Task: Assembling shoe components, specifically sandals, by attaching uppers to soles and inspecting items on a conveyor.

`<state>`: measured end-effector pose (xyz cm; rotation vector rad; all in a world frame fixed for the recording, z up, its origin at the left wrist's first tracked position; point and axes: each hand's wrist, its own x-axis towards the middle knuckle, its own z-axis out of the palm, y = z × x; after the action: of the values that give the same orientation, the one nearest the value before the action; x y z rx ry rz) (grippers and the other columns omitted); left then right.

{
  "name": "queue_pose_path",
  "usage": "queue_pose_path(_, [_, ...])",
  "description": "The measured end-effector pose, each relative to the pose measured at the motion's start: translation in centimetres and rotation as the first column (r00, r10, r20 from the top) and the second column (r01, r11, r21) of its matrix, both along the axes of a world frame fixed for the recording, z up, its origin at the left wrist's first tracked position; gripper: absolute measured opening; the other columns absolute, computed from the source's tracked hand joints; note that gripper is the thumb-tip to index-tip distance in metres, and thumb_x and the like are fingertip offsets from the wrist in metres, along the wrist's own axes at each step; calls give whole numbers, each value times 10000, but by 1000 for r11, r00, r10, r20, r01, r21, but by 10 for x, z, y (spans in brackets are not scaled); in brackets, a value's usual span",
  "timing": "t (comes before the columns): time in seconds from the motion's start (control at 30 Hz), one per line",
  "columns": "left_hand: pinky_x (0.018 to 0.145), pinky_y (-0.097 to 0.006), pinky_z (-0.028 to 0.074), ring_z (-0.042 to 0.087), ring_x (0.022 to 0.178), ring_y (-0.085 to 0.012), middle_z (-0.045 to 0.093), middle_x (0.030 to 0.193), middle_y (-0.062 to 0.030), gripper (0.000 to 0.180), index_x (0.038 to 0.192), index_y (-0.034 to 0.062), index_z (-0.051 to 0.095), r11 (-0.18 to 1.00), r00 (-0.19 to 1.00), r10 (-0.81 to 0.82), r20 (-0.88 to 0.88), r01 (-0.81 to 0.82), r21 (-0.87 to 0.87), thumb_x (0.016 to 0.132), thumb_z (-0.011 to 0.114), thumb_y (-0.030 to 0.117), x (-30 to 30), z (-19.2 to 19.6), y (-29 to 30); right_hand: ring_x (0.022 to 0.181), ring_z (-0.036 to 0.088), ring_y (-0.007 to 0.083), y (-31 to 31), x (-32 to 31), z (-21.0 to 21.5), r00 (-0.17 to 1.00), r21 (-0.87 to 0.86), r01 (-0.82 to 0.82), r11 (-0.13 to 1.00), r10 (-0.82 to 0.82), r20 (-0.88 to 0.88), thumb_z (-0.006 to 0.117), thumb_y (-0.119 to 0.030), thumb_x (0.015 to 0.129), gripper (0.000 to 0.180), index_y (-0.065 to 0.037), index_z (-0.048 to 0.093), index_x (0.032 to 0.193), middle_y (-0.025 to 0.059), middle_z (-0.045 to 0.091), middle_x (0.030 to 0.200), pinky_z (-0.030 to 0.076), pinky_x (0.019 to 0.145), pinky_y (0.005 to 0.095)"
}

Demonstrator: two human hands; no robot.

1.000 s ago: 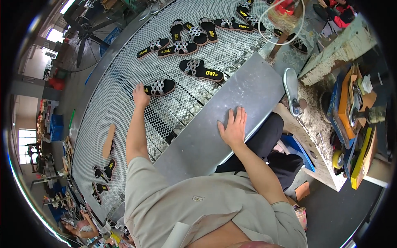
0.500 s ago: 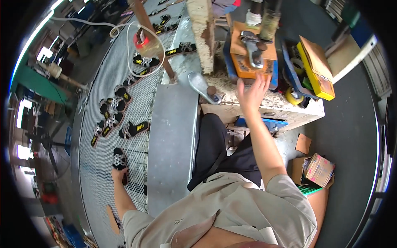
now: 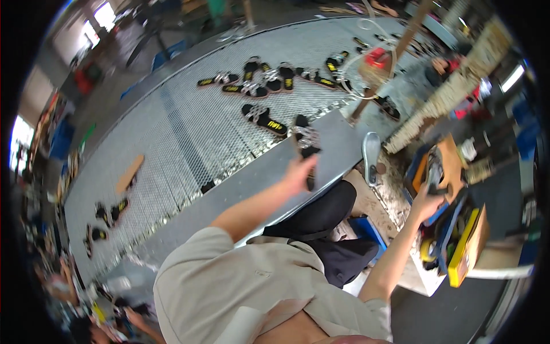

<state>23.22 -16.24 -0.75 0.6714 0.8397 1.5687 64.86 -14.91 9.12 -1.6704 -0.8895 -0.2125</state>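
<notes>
Over the metal ledge (image 3: 252,178), the left hand's (image 3: 299,172) grip clasps a black sandal (image 3: 305,143).

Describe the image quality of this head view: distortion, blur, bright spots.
Head view: strong fisheye, the mesh table bends toward a black rim; window glare at upper left; the left hand with its black sandal is slightly smeared; the right hand by the workbench clutter is soft; edges are blurred.

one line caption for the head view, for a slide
Left hand lifts a black sandal off the mesh table; right hand grips a tool.
</notes>
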Motion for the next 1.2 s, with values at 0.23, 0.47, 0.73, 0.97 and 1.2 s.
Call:
queue_pose_path(0.23, [938,-448,564,680,1067,-241,696,1169,-65,599,1335,93,576,960,953,-158,260,88,264,958,774,514,95,14,-58,1082,650,280,-86,-221,-78,580,262,-724,638,769,-269,888,-244,833,659,128,584,1284,226,677,1249,519,967,425])
queue_pose_path(0.47, [976,-485,570,689,1098,-246,705,1185,-62,411,1263,122,623,937,884,164,438,-279,211,1065,621,481,-126,-8,-89,1073,686,261,-122,-333,-72,187,22,-977,213,898,-399,858,-274,847,610,71,576,1265,187,721,1174,523,965,382])
queue_pose_path(0.73, [729,-419,612,691,846,-261,676,1032,-95,736,1320,66,563,478,434,874,218,-848,-228,973,620,712,-285,-98,-143,1027,745,354,-167,-326,-88,181,-204,-972,116,922,-341,877,-324,815,633,63,585,1223,236,746,1085,564,901,428])
queue_pose_path(0.97, [1011,-458,548,661,1170,-288,673,1299,-113,871,1447,72,535,938,910,345,228,-336,-82,1024,323,802,-49,-28,-47,1045,739,352,-156,-297,-75,426,-118,-905,409,861,-278,885,-275,820,678,47,547,1311,228,736,1144,564,937,422])
queue_pose_path(1.2, [1058,-465,539,671,1194,-282,677,1329,-161,779,1459,62,539,918,897,-388,213,356,172,1070,316,699,59,7,-19,1224,662,451,-87,-250,-67,643,32,-750,661,738,-205,869,-287,823,790,64,462,1402,314,661,1303,516,1050,475])
